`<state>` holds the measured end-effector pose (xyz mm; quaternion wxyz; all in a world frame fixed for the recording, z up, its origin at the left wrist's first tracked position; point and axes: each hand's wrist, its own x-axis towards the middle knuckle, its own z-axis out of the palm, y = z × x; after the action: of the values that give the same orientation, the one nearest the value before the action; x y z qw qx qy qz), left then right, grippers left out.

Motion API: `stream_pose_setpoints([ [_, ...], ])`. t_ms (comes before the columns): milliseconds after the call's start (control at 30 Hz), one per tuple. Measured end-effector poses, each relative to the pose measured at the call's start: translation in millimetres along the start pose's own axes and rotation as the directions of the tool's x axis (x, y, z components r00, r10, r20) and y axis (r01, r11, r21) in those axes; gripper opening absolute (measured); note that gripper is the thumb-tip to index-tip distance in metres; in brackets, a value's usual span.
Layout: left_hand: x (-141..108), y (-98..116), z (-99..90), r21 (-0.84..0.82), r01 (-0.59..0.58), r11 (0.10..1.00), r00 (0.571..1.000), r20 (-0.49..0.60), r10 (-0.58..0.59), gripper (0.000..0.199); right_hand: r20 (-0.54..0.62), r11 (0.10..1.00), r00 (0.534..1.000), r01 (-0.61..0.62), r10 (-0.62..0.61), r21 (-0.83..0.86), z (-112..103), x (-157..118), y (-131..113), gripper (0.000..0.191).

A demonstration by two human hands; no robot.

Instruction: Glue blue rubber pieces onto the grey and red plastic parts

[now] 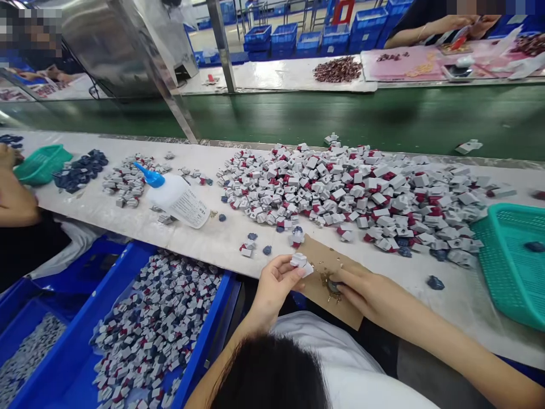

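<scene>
My left hand [272, 287] pinches a small light-grey plastic piece [300, 262] between thumb and fingers, just above the left edge of a brown cardboard sheet [317, 250]. To its right, my right hand [361, 289] has its fingertips closed on a small dark blue piece [332, 287]. That piece is low over the cardboard, among scattered tiny shiny bits [327, 272]; I cannot tell if it touches them. Beyond both hands spreads a large heap of grey and dark red plastic pieces [332, 187].
A white bottle [181, 199] with a blue nozzle lies left of the heap. A green basket [511, 272] stands at the right. Below the table's left side is a blue bin [72, 363] of similar pieces. A green conveyor belt [298, 116] runs behind; co-workers' arms [426, 31] show beyond.
</scene>
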<state>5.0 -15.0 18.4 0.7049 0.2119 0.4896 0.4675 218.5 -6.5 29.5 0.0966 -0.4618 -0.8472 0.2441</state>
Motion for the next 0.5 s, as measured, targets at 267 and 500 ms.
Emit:
stream_pose_setpoints([
  [267,-4,2,5.8,-0.04,-0.084,0.996,0.992,0.091,0.087,0.042,-0.333,0.907,0.94,0.08,0.069,0.413,-30,13,-35,0.013],
  [500,-8,6,10.1,0.114,-0.197,0.974,0.974,0.133,0.181,0.036,-0.212,0.897,0.976,0.06,0.038,0.438,-36,23,-40,0.021],
])
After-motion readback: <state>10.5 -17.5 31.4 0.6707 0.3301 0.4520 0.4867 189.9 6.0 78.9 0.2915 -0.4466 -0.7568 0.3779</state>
